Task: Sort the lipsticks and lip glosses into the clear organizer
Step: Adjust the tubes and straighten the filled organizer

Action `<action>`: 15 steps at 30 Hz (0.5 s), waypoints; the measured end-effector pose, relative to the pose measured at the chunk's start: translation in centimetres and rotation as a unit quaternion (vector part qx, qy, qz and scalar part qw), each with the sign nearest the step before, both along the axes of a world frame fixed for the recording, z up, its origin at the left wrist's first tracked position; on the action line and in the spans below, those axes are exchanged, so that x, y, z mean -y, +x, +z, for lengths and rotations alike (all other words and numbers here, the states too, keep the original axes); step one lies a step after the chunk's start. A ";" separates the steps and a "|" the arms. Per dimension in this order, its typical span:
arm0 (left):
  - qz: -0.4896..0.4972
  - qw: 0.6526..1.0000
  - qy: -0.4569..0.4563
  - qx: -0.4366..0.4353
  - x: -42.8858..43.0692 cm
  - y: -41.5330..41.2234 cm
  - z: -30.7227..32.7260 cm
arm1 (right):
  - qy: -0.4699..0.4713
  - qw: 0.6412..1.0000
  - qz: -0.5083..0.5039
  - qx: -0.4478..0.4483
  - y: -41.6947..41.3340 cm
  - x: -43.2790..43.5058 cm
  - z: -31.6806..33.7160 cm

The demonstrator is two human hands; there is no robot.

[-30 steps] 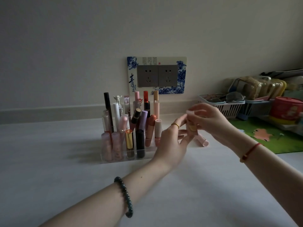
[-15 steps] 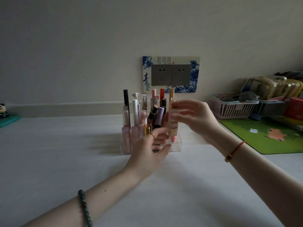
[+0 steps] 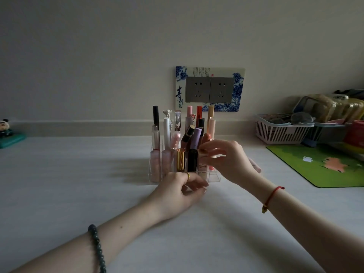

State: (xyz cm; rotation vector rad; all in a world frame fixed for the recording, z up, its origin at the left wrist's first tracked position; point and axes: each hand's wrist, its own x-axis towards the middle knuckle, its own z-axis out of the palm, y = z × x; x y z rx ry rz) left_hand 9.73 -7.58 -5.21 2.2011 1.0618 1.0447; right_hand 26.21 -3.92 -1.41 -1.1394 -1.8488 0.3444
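The clear organizer (image 3: 215,177) stands mid-table, packed with several upright lipsticks and glosses, among them a gold tube (image 3: 180,159) and a black tube (image 3: 192,160) in the front row. My right hand (image 3: 228,160) pinches the top of a pale pink patterned tube (image 3: 202,168), which stands upright in a front compartment beside the black tube. My left hand (image 3: 177,194) rests on the table just in front of the organizer, with its fingers loosely curled and nothing in them. One more pink tube (image 3: 256,167) lies on the table behind my right wrist.
A white slatted basket (image 3: 281,133) and other filled containers stand at the back right, with a green mat (image 3: 323,168) in front of them. A panda figure (image 3: 5,125) sits at the far left by the wall. A double wall socket (image 3: 209,89) is behind the organizer.
My right hand carried the pale pink tube left to the organizer and lowered it into a front compartment. My left hand let go of it and dropped to the table before the organizer.
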 end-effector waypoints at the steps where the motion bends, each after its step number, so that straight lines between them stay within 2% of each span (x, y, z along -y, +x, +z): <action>1: -0.001 1.000 0.004 -0.002 0.1 -0.2 0.0 | 0.001 1.000 -0.001 0.001 0.0 0.0 -0.1; 7: 0.054 0.995 0.088 0.015 0.5 -4.0 0.4 | 0.004 1.000 -0.011 0.006 0.1 -0.1 -0.4; 12: 0.139 0.970 0.186 0.070 -0.9 -6.7 0.9 | 0.040 0.999 -0.009 0.016 0.3 0.4 -1.0; 15: 0.191 0.965 0.165 0.073 -2.0 -7.5 0.4 | 0.077 0.997 -0.002 0.029 0.4 0.6 -1.2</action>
